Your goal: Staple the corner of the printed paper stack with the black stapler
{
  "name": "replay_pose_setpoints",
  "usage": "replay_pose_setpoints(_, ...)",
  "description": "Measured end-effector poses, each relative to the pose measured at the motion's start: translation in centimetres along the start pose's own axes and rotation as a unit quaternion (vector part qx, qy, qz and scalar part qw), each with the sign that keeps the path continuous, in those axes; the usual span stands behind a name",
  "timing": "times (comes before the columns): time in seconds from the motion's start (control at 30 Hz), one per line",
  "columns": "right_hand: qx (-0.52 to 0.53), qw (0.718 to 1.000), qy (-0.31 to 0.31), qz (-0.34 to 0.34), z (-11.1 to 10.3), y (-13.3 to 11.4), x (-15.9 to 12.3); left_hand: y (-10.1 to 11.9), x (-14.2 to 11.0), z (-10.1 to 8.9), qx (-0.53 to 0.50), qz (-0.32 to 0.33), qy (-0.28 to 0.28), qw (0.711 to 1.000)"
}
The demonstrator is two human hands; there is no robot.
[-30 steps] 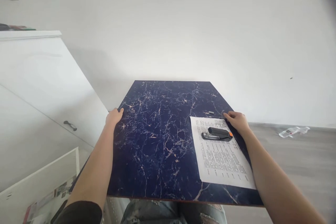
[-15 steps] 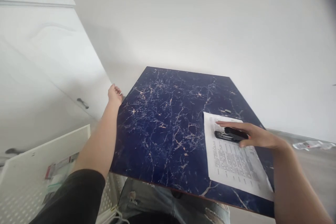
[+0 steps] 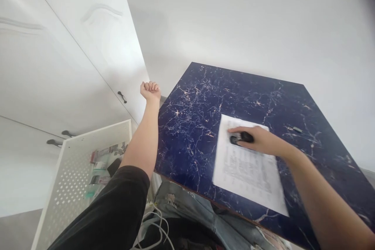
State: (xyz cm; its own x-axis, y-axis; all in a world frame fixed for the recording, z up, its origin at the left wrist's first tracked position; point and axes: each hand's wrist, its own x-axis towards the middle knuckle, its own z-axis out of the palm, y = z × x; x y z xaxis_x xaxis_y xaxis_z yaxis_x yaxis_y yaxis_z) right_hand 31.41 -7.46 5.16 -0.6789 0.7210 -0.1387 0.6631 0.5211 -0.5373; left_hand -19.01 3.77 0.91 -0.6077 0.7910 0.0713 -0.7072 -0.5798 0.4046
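My right hand [image 3: 260, 140] is closed over a black stapler [image 3: 243, 137], which rests on the upper part of a printed sheet of paper [image 3: 249, 175]. Motion blurs the stapler and the print, and my fingers cover part of the stapler. The paper lies on a dark blue, marble-patterned table [image 3: 187, 133]. Off the table's left edge, my left hand [image 3: 150, 90] is raised in a fist, with nothing visible in it.
A small grey piece [image 3: 297, 129] lies on the table, right of the paper. To the left stand a white cabinet [image 3: 96, 54] with dark handles and a white perforated bin [image 3: 70, 179] holding packets. White cables [image 3: 159, 222] hang near my legs. A wall is behind the table.
The paper has slid left across the table, away from the small grey piece, with my right hand and the stapler on it. My left fingers have curled into a fist. The view has turned left.
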Motion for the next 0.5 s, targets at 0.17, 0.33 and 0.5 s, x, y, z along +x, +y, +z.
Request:
replay_pose_setpoints(0.17, -0.004, 0.994, 0.06, -0.087, 3.4, -6.7, 9.2, 0.1, 0.2, 0.0, 0.053, 0.01, -0.019, 0.998)
replay_pose_setpoints(0.33, -0.018, 0.993, 0.062, -0.099, 5.9, -10.9, 14.1, 0.1, 0.0, 0.3, 0.029, -0.014, -0.003, 0.999)
replay_pose_setpoints(0.5, 0.035, 0.988, 0.055, -0.138, 5.3, -12.2, 15.2, 0.1, 0.6, 0.3, 0.02, -0.045, -0.006, 0.999)
